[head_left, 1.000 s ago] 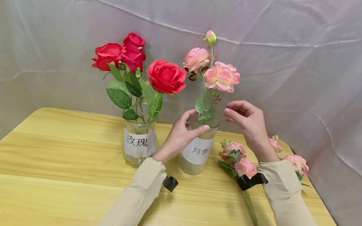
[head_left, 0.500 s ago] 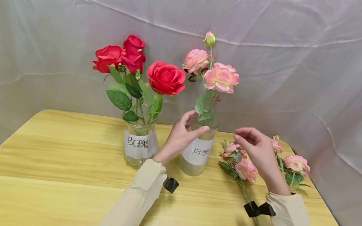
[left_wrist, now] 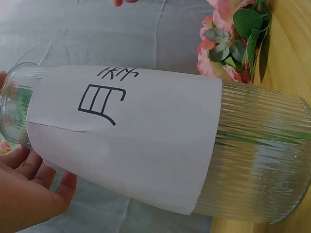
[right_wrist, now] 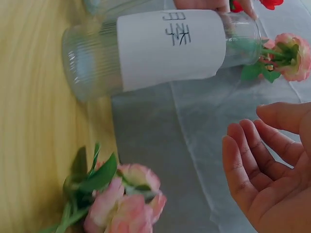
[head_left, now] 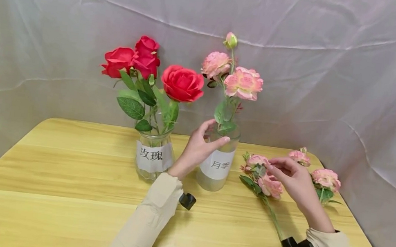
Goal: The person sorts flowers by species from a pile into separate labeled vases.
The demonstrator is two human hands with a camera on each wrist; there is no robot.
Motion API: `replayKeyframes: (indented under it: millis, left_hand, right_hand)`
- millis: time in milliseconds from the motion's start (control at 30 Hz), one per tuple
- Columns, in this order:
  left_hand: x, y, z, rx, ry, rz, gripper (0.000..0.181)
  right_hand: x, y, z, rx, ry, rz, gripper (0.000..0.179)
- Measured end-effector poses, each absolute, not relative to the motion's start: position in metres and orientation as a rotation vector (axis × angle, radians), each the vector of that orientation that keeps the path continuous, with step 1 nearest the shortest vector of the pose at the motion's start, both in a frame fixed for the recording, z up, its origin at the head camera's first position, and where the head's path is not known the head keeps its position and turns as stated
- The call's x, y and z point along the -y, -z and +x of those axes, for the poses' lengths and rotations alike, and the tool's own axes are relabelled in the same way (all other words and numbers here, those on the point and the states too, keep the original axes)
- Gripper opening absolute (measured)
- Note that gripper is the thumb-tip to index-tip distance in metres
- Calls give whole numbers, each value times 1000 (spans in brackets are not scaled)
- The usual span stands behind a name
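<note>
My left hand (head_left: 198, 147) holds the ribbed glass vase (left_wrist: 262, 155) near its neck, thumb in front and fingers at the far side. A white label with black characters wraps the vase. Pink flowers (head_left: 243, 83) and a bud stand upright in it. My right hand (head_left: 296, 183) hovers over a pink flower spray (head_left: 270, 186) lying on the table. In the right wrist view the right hand's fingers are loosely bent with nothing between them, apart from the lying pink blossoms (right_wrist: 129, 208).
Left of the held vase stands another labelled glass vase (head_left: 153, 157) with red roses (head_left: 182, 83). More pink flowers (head_left: 326, 179) lie at the table's right side. Grey cloth (head_left: 81, 43) hangs behind the wooden table (head_left: 65, 173).
My right hand has come down and to the right, from beside the upright pink flowers to above the lying spray. The left hand stays at the vase.
</note>
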State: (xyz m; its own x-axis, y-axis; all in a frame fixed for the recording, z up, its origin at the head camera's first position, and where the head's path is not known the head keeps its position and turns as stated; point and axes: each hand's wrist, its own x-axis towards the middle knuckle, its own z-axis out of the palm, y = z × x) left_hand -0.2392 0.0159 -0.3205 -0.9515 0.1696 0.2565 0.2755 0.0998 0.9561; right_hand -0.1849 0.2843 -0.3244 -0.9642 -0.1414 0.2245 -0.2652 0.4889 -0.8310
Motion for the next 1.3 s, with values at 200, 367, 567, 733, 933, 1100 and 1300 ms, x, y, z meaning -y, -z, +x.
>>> replayKeyframes:
  millis: [200,367,567,733,933,1100,1300]
  left_hand:
    - [-16,321,-240,2270,2008,-462,73]
    - [-16,321,-240,2267,2003,-461,73]
    - [-16,323,-239,2263,2008,-459,72]
    - [-17,324,-239,2256,2014,-458,72]
    - [-17,324,-240,2256,2007,-449,73]
    - [-16,324,-240,2269,2014,-440,74]
    - [-16,324,-240,2268,2020,-446,74]
  right_hand:
    - [-303,339,-176,2709,-1472,358,32]
    - [-316,351,-171,2798,-1519,353,33]
    - [-331,365,-170,2922,-1589,359,33]
    - [-338,374,-171,3009,-1626,459,35]
    - [-339,379,-173,3126,-1532,388,28]
    - [-340,386,-174,3187,-1505,376,22]
    - [-339,390,-175,3163,-1630,400,26]
